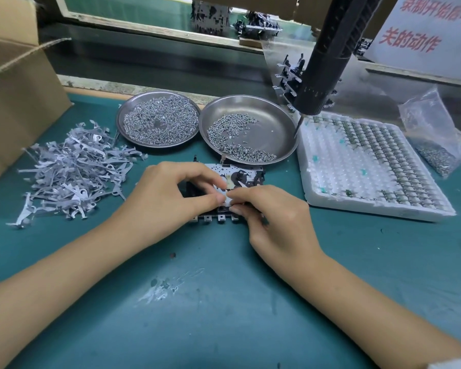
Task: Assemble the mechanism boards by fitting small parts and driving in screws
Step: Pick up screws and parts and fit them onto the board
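Observation:
A grey and black mechanism board (241, 174) lies flat on the green mat in front of the two steel dishes. My left hand (168, 198) covers its left half, thumb and forefinger pinching a small pale part at the board's middle. My right hand (272, 217) meets it from the right, fingertips pinching the same small part (228, 197) against the board. The part is mostly hidden by the fingers. A black electric screwdriver (324, 65) hangs from above at the right, its bit over the right dish's rim.
Left dish (123, 113) holds a heap of small springs or screws; right dish (282, 121) holds screws. A pile of grey metal levers (75, 169) lies at left, beside a cardboard box (16, 97). A white foam tray (370, 169) of small parts and a plastic bag (434, 134) sit at right.

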